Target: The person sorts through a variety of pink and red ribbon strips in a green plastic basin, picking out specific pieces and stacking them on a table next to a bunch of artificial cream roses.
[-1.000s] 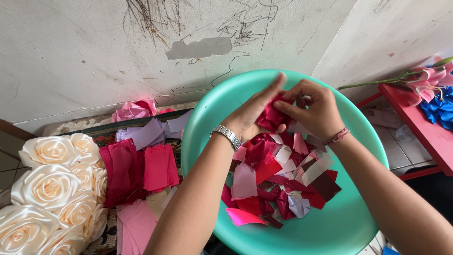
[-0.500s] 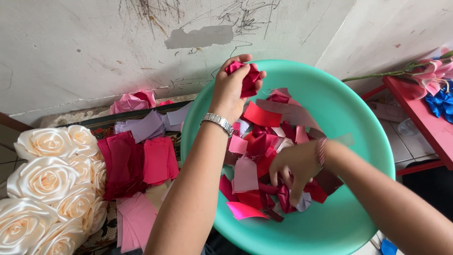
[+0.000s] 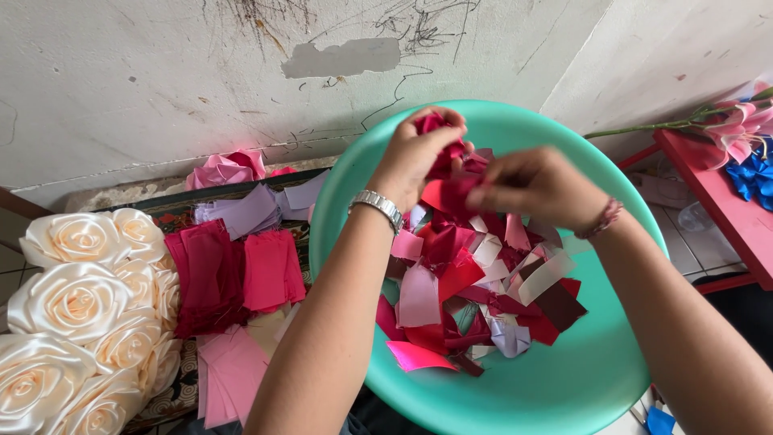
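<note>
Over a round teal plastic basin point(image 3: 564, 387) heaped with red, pink and lilac ribbon pieces point(image 3: 475, 298): left hand point(image 3: 415, 157) clamped on a half-rolled dark red ribbon rosette point(image 3: 439, 133), right hand point(image 3: 539, 185) pinching a red ribbon strip point(image 3: 451, 193) touching it; cream satin roses point(image 3: 76, 306) far left.

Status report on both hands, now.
Left hand pinching a red ribbon bud. Right hand holding a red strip against it. Over basin; nothing blocking.

Teal basin point(image 3: 555, 395), red-pink ribbon scraps point(image 3: 459, 282)
</note>
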